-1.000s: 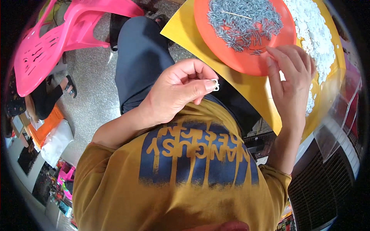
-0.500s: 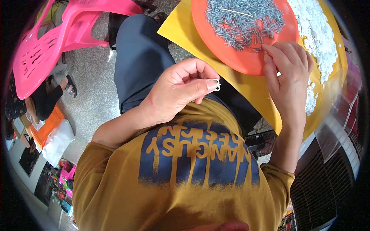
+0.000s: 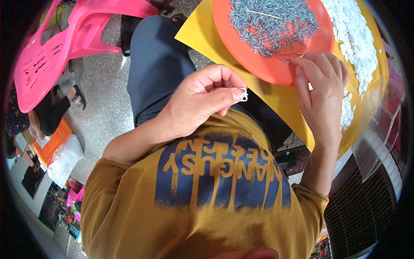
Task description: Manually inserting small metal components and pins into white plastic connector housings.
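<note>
My left hand [image 3: 206, 97] is closed, with thumb and forefinger pinching a small white plastic piece [image 3: 244, 96] that has a hole in it. Most of that piece is hidden behind the fingertips. Over the near right rim of an orange-red plate [image 3: 269, 74], my right hand [image 3: 321, 77] has its fingers bent and the thumb a little apart from the forefinger. A single small metal spring [image 3: 286, 59] lies on the plate at the forefinger's tip. Beyond it spreads a heap of grey springs [image 3: 271, 30], with a thin wooden stick [image 3: 264, 14] on top.
The plate stands on a yellow table [image 3: 199, 32], next to a large pile of white plastic pieces [image 3: 355, 39]. A pink plastic chair [image 3: 47, 64] is at the far left. Another person's sandalled foot [image 3: 77, 97] and an orange crate [image 3: 56, 140] are below it.
My right hand has drawn back slightly toward me, and the single spring has come a little nearer the plate's rim. My left hand has hardly moved and still pinches the white piece.
</note>
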The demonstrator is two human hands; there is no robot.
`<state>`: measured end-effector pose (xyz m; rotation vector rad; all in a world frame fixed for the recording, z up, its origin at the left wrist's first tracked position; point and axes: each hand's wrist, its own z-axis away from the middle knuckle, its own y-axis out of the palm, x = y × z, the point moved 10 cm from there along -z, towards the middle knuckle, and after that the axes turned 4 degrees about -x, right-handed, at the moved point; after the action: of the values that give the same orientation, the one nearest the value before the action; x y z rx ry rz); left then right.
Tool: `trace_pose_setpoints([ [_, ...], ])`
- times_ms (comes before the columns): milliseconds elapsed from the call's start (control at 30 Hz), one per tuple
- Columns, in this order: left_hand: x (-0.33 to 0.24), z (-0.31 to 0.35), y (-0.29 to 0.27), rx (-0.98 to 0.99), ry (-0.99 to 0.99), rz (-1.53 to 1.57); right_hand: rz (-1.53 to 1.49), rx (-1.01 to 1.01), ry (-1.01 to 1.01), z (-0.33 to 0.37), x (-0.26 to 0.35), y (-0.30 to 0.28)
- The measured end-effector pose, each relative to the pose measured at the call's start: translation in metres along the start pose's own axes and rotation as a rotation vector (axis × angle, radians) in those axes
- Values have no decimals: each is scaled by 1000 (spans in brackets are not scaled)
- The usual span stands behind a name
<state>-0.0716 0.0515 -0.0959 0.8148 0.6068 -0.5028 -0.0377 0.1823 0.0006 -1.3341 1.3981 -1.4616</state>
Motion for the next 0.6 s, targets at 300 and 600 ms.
trace_pose_setpoints([
  [300, 1, 1, -2, -5, 20, -8, 115, -23, -7, 1, 1, -5],
  [600, 2, 1, -5, -17, 9, 4, 38, -130, 6, 5, 4, -11],
])
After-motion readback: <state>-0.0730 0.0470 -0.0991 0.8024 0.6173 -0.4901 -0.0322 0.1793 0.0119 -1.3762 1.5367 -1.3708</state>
